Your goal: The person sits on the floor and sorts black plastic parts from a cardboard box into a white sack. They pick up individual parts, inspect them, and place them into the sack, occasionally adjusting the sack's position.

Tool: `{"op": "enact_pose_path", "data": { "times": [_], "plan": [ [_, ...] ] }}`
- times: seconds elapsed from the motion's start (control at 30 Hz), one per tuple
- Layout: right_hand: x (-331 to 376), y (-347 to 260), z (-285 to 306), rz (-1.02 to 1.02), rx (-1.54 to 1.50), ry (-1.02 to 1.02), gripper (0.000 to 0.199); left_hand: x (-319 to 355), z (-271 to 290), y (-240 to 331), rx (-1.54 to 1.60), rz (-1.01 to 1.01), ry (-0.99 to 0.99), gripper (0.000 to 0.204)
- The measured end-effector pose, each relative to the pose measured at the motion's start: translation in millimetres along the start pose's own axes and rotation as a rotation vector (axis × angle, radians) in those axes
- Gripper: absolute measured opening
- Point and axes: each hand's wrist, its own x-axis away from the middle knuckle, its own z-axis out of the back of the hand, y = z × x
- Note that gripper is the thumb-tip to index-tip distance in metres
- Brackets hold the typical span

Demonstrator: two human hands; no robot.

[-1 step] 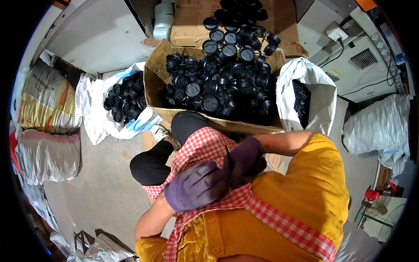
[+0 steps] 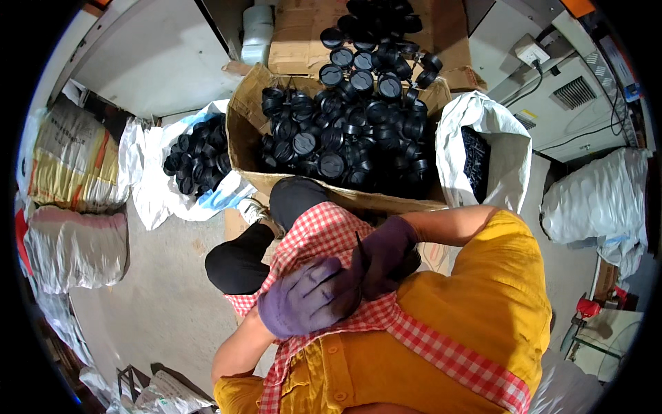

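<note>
Both my hands wear purple gloves and meet over my lap, on the red-and-white checked apron (image 2: 321, 231). My left hand (image 2: 303, 300) is closed, its fingers curled toward the right one. Against it, my right hand (image 2: 387, 254) is closed too. A thin, dark, pointed piece (image 2: 360, 250) sticks up between them; its lower part is hidden by the gloves. Something black shows past the right hand's edge, too dark to name. Just beyond my knees stands an open cardboard box (image 2: 303, 185), heaped with round black plastic caps (image 2: 331, 164).
A white sack (image 2: 148, 196) of small black parts sits left of the box; another white sack (image 2: 509, 124) with black parts stands right. More filled sacks (image 2: 76, 248) line the left side. A plugged cable (image 2: 538, 65) hangs at the right by a pale cabinet (image 2: 476, 45).
</note>
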Motion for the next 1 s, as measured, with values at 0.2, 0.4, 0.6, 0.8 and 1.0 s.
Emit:
{"op": "enact_pose_path", "data": {
  "times": [0.2, 0.4, 0.6, 0.8, 1.0],
  "plan": [
    [70.4, 68.4, 54.4, -0.23, 0.189, 0.603, 0.02, 110.0, 38.8, -3.6, 0.305, 0.808, 0.614, 0.029],
    [-40.7, 1.7, 53.5, 1.435, -0.176, 0.62, 0.031, 26.7, -20.3, -24.0, 0.828, 0.982, 0.565, 0.034],
    [-25.5, -26.9, 77.8, 1.103, 1.16, 1.427, 0.008, -11.0, -60.9, -47.6, 1.019, 0.983, 0.828, 0.039],
    [-43.3, 7.4, 120.2, 0.643, 1.132, 1.828, 0.021, -11.2, -51.2, -77.0, 0.039, 0.788, 0.286, 0.052],
    [36.0, 96.3, 216.4, -0.101, 0.896, 2.283, 0.02, 26.7, 16.0, -115.9, -0.16, 0.87, 0.614, 0.046]
  ]
}}
